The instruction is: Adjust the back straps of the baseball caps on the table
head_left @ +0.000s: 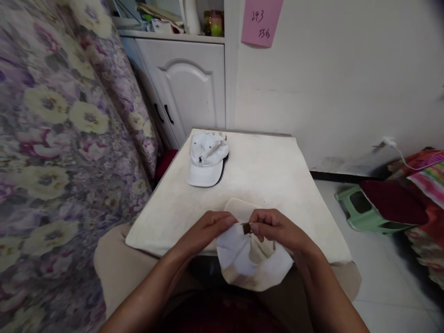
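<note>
Holds a pale cap in both hands at the near edge of a cream table. Pinches its fabric with the left hand, thumb and fingers closed, just left of a brown clasp. Pinches with the right hand too, fingertips closed at the clasp's right side. Shows a white cap with a dark logo farther back, lying on the table's left side, beyond the hands.
</note>
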`<move>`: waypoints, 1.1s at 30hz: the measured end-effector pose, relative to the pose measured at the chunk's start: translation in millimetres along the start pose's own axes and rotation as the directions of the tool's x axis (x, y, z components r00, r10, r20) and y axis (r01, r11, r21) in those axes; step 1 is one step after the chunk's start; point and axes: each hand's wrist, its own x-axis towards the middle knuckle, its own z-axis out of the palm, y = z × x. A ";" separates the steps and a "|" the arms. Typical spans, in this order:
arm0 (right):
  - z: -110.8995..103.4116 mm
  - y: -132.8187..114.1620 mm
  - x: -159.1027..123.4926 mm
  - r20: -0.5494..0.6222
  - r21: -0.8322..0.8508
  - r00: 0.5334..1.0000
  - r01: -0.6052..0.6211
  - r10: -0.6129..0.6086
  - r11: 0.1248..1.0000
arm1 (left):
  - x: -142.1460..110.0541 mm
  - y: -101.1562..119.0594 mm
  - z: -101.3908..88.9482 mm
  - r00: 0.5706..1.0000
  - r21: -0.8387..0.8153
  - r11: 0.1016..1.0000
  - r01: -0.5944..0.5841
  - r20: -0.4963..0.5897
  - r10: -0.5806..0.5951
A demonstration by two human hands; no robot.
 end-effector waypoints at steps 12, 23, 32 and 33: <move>1.5 0.1 -2.6 -0.035 -0.013 0.998 -0.059 0.058 0.998 | -0.9 3.6 0.8 0.996 0.030 0.999 0.011 0.093 -0.014; -1.1 13.2 -13.8 -0.001 0.081 0.999 -0.041 0.041 0.996 | 3.1 -0.7 5.4 0.994 -0.028 0.995 0.098 0.047 -0.097; 1.8 5.2 -10.7 -0.015 0.004 0.999 -0.031 0.031 1.000 | 4.2 0.0 7.6 0.988 -0.010 0.992 0.124 0.098 -0.123; 1.9 4.3 -9.9 -0.013 -0.008 0.999 -0.032 0.032 0.999 | 4.3 0.1 7.9 0.987 -0.007 0.992 0.128 0.100 -0.127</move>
